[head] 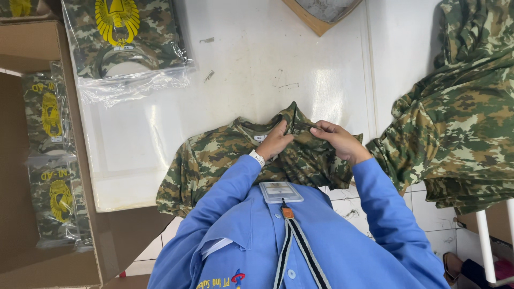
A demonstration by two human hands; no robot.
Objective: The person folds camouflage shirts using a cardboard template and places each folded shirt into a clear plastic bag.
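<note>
Nearest you, your blue sleeves reached out over the near edge of the white tabletop [257,59], an ID badge [280,191] hanging at your chest. Your left hand [274,142] lay flat, fingers together, pressing down on the camouflage shirt [214,155] just below its collar, apparently to pin the cloth while the other hand worked. Your right hand [337,140] was pinched shut on a raised fold of the same shirt, pulling the soft fabric up into a peak toward the collar, so the fold looked to be forming along the middle.

The shirt lay spread at the near edge, one short sleeve drooping off toward the left; its knit looked limp and matte, mottled green, tan and brown.

Along the right edge a loose pile of camouflage shirts [460,118] slumped in heavy creases. At the far left corner a bagged shirt [128,43] sat in glossy clear plastic, flat and squared. Beyond the left edge, a cardboard box [16,225] held more bagged shirts stacked flat.
</note>
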